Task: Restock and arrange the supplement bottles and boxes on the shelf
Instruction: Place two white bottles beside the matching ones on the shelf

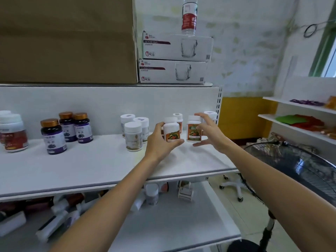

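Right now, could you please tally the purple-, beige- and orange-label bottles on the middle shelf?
Purple bottles: 3
Beige bottles: 3
Orange bottles: 3
Total: 9, leaving out one white cap at the back, whose label is hidden.

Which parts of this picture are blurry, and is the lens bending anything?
In the head view, the orange-label bottle in the left hand is fairly sharp, though its small print cannot be read. In the same head view, the bottles on the lower shelf are smeared soft. At the head view's right edge, the green window frame leans from wide-lens distortion, and the glass beside it is washed out.
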### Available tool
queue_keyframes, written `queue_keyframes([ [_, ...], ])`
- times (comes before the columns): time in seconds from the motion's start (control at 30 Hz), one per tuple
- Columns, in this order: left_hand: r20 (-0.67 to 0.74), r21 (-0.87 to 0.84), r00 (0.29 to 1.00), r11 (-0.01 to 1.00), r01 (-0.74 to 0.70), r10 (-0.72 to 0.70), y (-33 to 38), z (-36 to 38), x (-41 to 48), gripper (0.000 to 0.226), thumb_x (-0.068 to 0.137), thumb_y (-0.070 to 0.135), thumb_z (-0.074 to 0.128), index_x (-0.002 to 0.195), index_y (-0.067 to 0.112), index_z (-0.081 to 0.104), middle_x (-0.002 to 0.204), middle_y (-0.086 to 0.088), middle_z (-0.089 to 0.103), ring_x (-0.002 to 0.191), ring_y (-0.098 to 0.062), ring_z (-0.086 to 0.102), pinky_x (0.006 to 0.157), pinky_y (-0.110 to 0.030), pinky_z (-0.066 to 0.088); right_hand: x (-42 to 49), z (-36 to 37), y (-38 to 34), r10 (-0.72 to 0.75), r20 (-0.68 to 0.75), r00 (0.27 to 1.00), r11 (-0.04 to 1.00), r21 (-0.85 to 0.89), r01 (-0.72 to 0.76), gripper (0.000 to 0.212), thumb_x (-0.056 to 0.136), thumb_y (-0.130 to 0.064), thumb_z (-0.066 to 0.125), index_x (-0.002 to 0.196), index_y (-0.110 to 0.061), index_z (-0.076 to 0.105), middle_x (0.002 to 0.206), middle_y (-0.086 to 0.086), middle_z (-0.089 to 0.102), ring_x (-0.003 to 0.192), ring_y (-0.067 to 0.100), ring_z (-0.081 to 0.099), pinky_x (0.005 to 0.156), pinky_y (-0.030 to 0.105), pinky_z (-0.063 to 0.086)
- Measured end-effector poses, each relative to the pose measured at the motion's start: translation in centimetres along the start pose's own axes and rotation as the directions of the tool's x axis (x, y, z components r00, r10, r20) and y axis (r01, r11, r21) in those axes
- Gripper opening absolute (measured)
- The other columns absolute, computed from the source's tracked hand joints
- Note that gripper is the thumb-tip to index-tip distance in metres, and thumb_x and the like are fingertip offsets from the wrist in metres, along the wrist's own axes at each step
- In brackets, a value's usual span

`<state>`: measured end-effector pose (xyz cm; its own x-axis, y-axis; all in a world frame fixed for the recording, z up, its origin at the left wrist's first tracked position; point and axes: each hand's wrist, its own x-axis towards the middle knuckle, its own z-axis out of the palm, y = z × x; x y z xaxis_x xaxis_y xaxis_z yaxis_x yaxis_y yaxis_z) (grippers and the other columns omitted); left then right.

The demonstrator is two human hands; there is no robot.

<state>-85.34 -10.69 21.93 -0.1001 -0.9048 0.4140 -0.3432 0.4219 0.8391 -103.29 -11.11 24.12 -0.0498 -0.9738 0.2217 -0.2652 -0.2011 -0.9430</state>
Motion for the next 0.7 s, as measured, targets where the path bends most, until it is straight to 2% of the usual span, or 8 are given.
queue_keyframes([
  [0.13,-0.003,0.019,0.999,0.999,0.039,-0.039,-0.6,1.0,1.7,0.07,0.074,0.029,0.078,0.131,0.018,0.039,0.125,-0.001,0.058,0.093,-0.009,0.052,0.073,-0.016,0.041,2.1,-0.8,1.0,0.008,0.023,1.0,1.0,-0.012,-0.007,0.044,0.094,-0.009,0.04,0.133,-0.028,0.036,0.111,0.005,0.054,0.104,0.029,0.055,0.075,0.047,0.057],
  [0.23,-0.009,0.042,0.998,0.998,0.056,-0.056,-1.2,1.6,2.9,0.069,0.074,0.029,0.078,0.13,0.017,0.04,0.123,-0.002,0.059,0.093,-0.01,0.053,0.075,-0.019,0.04,3.4,-1.1,2.0,-0.016,0.017,1.0,0.998,-0.054,0.016,0.049,0.092,-0.007,0.049,0.134,-0.028,0.035,0.12,0.014,0.055,0.106,0.031,0.058,0.079,0.049,0.057],
  [0.33,-0.041,0.071,0.997,0.995,0.063,-0.061,-1.6,1.9,3.9,0.071,0.07,0.026,0.081,0.128,0.016,0.04,0.12,0.0,0.058,0.093,-0.01,0.053,0.075,-0.019,0.039,4.7,-1.1,3.1,-0.087,-0.047,0.995,0.985,-0.15,0.079,0.055,0.087,-0.005,0.06,0.132,-0.027,0.038,0.126,0.01,0.053,0.109,0.024,0.054,0.083,0.041,0.053],
  [0.4,-0.075,0.107,0.996,0.992,0.064,-0.056,-2.0,2.2,4.6,0.073,0.067,0.026,0.083,0.126,0.016,0.042,0.12,0.0,0.056,0.097,-0.013,0.054,0.077,-0.02,0.04,5.4,-1.1,3.9,-0.146,-0.086,0.986,0.971,-0.201,0.126,0.055,0.084,-0.006,0.065,0.129,-0.025,0.039,0.123,0.008,0.055,0.108,0.021,0.054,0.087,0.033,0.048],
  [0.5,-0.073,0.194,0.996,0.978,0.072,-0.058,-2.8,2.9,5.4,0.076,0.063,0.028,0.085,0.125,0.018,0.042,0.122,-0.003,0.055,0.107,-0.019,0.055,0.086,-0.026,0.044,5.9,-1.1,5.0,-0.186,-0.064,0.981,0.962,-0.216,0.168,0.056,0.082,-0.009,0.068,0.128,-0.021,0.039,0.114,0.006,0.059,0.102,0.019,0.057,0.081,0.023,0.047],
  [0.6,-0.046,0.267,0.996,0.96,0.086,-0.076,-3.3,3.6,6.1,0.076,0.063,0.026,0.085,0.126,0.019,0.043,0.123,-0.001,0.057,0.11,-0.021,0.055,0.089,-0.031,0.045,6.7,-0.9,5.5,-0.195,-0.014,0.981,0.946,-0.266,0.184,0.058,0.081,-0.009,0.07,0.127,-0.022,0.038,0.11,0.007,0.061,0.095,0.016,0.056,0.067,0.007,0.04],
  [0.7,-0.035,0.285,0.995,0.953,0.1,-0.094,-3.3,4.1,6.9,0.074,0.066,0.023,0.083,0.127,0.017,0.041,0.125,-0.003,0.058,0.111,-0.023,0.054,0.088,-0.031,0.044,7.7,-0.8,5.1,-0.211,0.012,0.978,0.921,-0.333,0.203,0.06,0.079,-0.009,0.073,0.126,-0.02,0.038,0.107,0.006,0.061,0.091,0.016,0.055,0.063,0.007,0.039],
])
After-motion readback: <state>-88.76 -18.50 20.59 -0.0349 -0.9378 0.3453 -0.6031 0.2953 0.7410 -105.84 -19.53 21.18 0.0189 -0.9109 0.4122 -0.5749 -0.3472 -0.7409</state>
